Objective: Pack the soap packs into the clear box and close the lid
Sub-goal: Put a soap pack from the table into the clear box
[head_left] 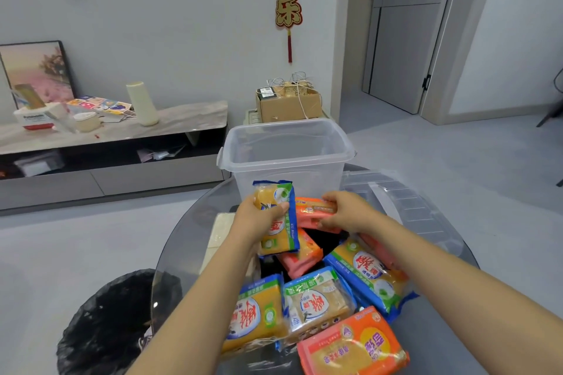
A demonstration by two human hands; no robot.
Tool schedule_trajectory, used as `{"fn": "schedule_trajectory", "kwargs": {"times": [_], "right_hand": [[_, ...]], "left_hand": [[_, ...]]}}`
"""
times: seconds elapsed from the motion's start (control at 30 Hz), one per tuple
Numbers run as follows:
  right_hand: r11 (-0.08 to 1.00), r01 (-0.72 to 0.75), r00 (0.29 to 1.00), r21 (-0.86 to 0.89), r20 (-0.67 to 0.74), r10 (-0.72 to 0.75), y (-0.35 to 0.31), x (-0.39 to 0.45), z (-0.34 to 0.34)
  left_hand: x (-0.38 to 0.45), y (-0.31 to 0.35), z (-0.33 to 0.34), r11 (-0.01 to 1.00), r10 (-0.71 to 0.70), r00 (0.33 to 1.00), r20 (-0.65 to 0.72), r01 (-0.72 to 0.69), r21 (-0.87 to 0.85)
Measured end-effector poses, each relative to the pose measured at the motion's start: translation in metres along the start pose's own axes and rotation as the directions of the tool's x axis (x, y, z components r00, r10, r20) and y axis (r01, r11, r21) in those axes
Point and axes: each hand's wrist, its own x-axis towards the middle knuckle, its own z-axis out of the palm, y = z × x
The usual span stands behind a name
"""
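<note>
An empty clear box stands open at the far side of a round glass table. Its clear lid lies flat to the right of it. My left hand grips a yellow-and-blue soap pack, raised in front of the box. My right hand is closed on an orange soap pack just right of it. Several more soap packs lie heaped nearer me: yellow-and-blue packs and orange packs.
A cream-coloured slab lies on the table left of the heap. A black bag sits on the floor at lower left. Behind the box stand a cardboard carton and a low TV cabinet with clutter.
</note>
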Motion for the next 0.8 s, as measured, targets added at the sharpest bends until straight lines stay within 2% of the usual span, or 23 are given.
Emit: {"fn": "schedule_trajectory", "kwargs": {"times": [0.07, 0.17, 0.27, 0.37, 0.47, 0.6, 0.73, 0.8], "right_hand": [[0.999, 0.022, 0.995, 0.049, -0.094, -0.017, -0.003, -0.009, -0.007], [0.988, -0.012, 0.973, 0.154, -0.227, 0.047, -0.005, -0.030, -0.012], [0.923, -0.020, 0.953, 0.385, -0.273, 0.134, -0.007, -0.049, -0.004], [0.881, -0.012, 0.917, 0.474, -0.345, 0.199, -0.010, -0.057, 0.002], [0.834, 0.045, 0.871, 0.550, -0.430, 0.236, -0.012, -0.064, 0.003], [0.782, 0.143, 0.895, 0.607, -0.417, 0.160, -0.025, -0.072, 0.011], [0.896, 0.064, 0.912, 0.440, -0.390, 0.127, -0.039, -0.075, 0.020], [0.899, 0.054, 0.929, 0.435, -0.352, 0.114, -0.040, -0.076, 0.022]], "left_hand": [[-0.001, 0.000, -0.002, 0.999, -0.010, 1.000, 0.017, 0.011, -0.031], [-0.004, 0.001, -0.003, 0.994, -0.022, 1.000, 0.023, 0.024, -0.109], [-0.007, 0.004, 0.001, 0.978, -0.040, 0.999, 0.018, 0.043, -0.205], [-0.009, 0.005, 0.002, 0.994, -0.050, 0.997, -0.062, 0.044, -0.105], [-0.011, 0.004, 0.002, 0.981, -0.173, 0.981, -0.088, 0.164, -0.107], [-0.024, 0.007, 0.019, 0.921, -0.199, 0.977, 0.070, 0.211, -0.327], [-0.032, 0.011, 0.027, 0.816, -0.149, 0.926, 0.346, 0.313, -0.486], [-0.033, 0.012, 0.028, 0.818, -0.102, 0.915, 0.391, 0.301, -0.490]]}}
